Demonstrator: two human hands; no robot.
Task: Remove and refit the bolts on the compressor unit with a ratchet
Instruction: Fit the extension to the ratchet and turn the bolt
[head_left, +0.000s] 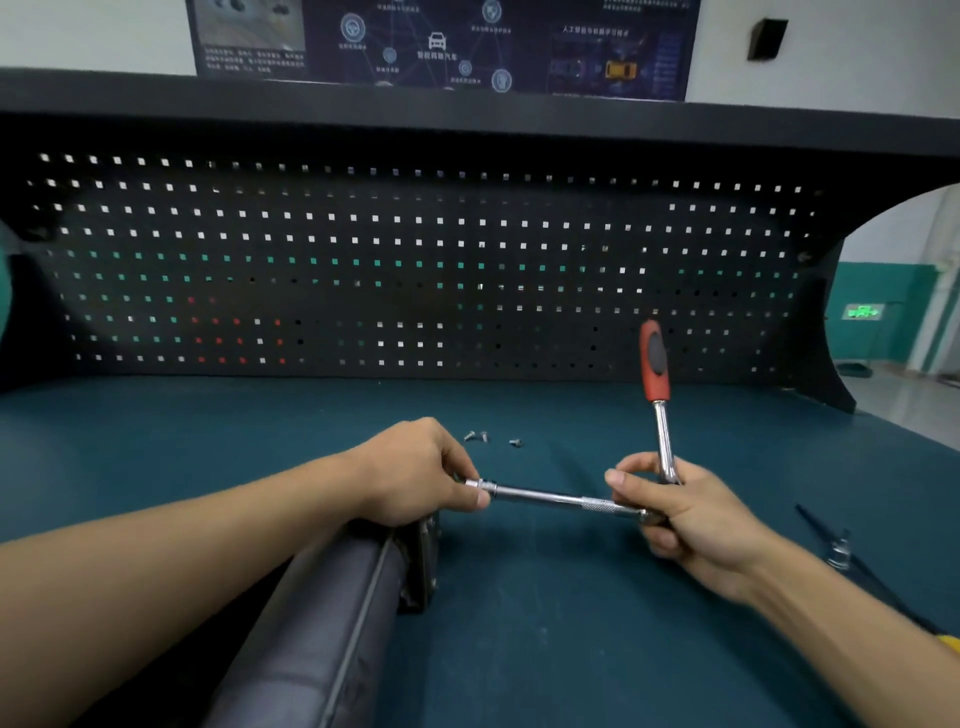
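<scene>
As right hand (685, 519) grips it, ratchet (653, 364) points upward.

Red-handled ratchet (660, 410) upright, extension (550, 498) level beside dark compressor (322, 623); bolts (484, 436) loose beyond.

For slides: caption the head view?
Right hand grips ratchet, left hand pinches its extension bar above the compressor unit; three bolts lie loose.

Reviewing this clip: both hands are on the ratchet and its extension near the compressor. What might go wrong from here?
1. The left hand only pinches the socket end of the long extension bar, so it may tilt and slip at the compressor unit.
2. The right hand grips the ratchet near its head, not the red handle; leverage is probably poor.
3. Three loose bolts on the table could roll or be knocked away.
</scene>
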